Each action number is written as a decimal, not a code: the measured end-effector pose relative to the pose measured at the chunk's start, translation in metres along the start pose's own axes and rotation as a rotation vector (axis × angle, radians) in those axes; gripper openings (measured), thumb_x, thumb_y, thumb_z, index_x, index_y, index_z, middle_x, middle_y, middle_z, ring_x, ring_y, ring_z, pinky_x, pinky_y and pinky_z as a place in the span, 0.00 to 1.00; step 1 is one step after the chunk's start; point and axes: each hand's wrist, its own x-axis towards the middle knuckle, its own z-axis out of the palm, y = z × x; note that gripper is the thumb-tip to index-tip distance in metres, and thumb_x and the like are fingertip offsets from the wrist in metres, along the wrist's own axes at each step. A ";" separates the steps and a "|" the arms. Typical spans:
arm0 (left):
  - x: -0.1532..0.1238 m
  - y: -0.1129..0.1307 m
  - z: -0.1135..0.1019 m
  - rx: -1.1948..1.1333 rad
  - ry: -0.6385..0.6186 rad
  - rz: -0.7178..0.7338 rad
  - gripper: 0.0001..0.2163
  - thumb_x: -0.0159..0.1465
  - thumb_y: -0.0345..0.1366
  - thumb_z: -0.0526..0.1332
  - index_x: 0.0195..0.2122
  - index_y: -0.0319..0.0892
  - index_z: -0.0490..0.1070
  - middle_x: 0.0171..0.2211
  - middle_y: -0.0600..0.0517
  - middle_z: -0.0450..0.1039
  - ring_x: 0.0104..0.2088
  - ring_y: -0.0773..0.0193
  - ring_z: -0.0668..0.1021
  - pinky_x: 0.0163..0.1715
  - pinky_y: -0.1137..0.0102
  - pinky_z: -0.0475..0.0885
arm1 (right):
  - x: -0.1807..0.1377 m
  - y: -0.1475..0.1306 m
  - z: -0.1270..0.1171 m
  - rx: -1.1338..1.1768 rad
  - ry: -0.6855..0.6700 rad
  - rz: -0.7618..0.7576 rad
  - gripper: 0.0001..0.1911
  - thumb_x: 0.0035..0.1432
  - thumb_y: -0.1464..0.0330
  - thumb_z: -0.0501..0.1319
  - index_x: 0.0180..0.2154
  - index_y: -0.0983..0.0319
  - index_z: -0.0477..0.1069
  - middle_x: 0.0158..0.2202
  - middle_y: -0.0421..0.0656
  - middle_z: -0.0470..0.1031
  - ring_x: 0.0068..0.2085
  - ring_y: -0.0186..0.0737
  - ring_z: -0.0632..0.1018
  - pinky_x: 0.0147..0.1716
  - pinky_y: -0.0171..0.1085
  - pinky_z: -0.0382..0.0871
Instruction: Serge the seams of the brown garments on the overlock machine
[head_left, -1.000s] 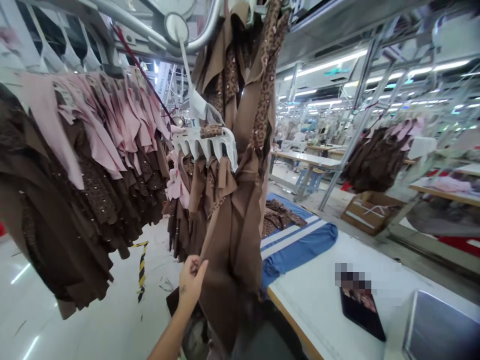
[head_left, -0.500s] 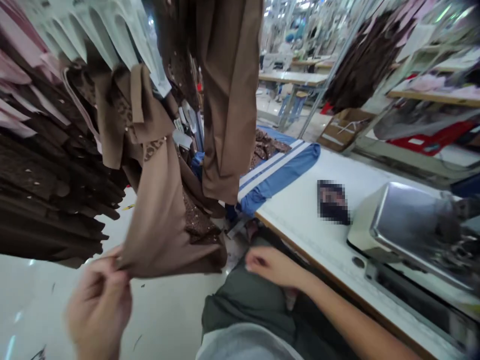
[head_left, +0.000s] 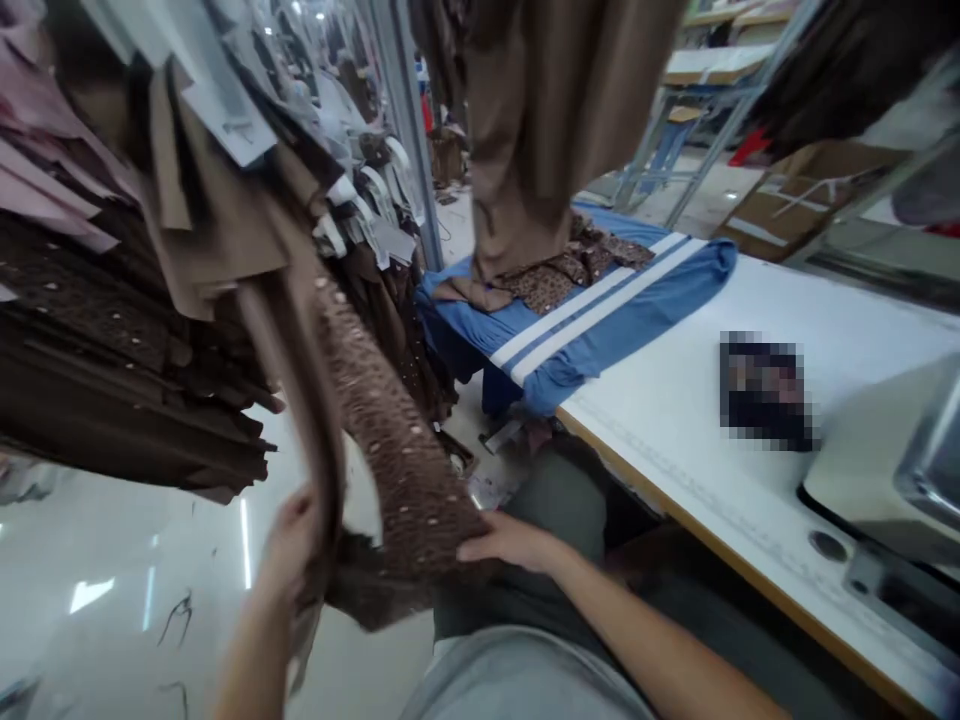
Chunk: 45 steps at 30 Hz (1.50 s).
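A brown garment [head_left: 401,450] hangs down in front of me, with a plain brown layer and a spotted panel dotted with small shiny beads. My left hand [head_left: 292,540] is closed on the plain layer near its lower left part; the cloth covers some of its fingers. At the lower right edge of the spotted panel, my right hand [head_left: 517,542] pinches the cloth between thumb and fingers. Between the two hands the fabric spreads apart, and the floor shows through a gap. White hangers or clips [head_left: 225,100] are above the garment, blurred.
Dark brown and pink garments [head_left: 135,330] hang at the left. Another brown piece [head_left: 547,130] hangs ahead. At right stands a white table [head_left: 645,390] with blue striped cloth [head_left: 585,330], a pixelated dark item [head_left: 765,390] and a sewing machine [head_left: 885,470].
My right hand has moved from my lap onto the garment's spotted panel. The garment has turned and opened out, showing more of that panel. The view has shifted left.
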 end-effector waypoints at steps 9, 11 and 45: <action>0.162 0.071 0.097 -0.935 0.399 -0.212 0.13 0.62 0.42 0.71 0.43 0.42 0.75 0.42 0.49 0.77 0.43 0.61 0.79 0.48 0.65 0.74 | -0.077 -0.020 -0.079 0.107 0.372 -0.165 0.28 0.42 0.48 0.79 0.39 0.59 0.83 0.39 0.50 0.85 0.41 0.56 0.84 0.47 0.50 0.76; 0.179 0.091 0.104 -1.021 0.379 -0.186 0.11 0.65 0.44 0.68 0.38 0.40 0.74 0.36 0.51 0.76 0.38 0.62 0.78 0.45 0.63 0.74 | -0.071 -0.016 -0.079 0.120 0.429 -0.228 0.24 0.46 0.50 0.78 0.40 0.59 0.83 0.40 0.50 0.85 0.43 0.56 0.84 0.50 0.52 0.74; 0.179 0.089 0.042 -1.173 0.707 -0.223 0.15 0.63 0.41 0.67 0.47 0.44 0.69 0.43 0.52 0.70 0.43 0.66 0.74 0.49 0.70 0.70 | -0.057 0.021 -0.067 -0.065 0.550 -0.271 0.24 0.47 0.51 0.78 0.38 0.61 0.79 0.35 0.42 0.81 0.39 0.48 0.80 0.43 0.43 0.73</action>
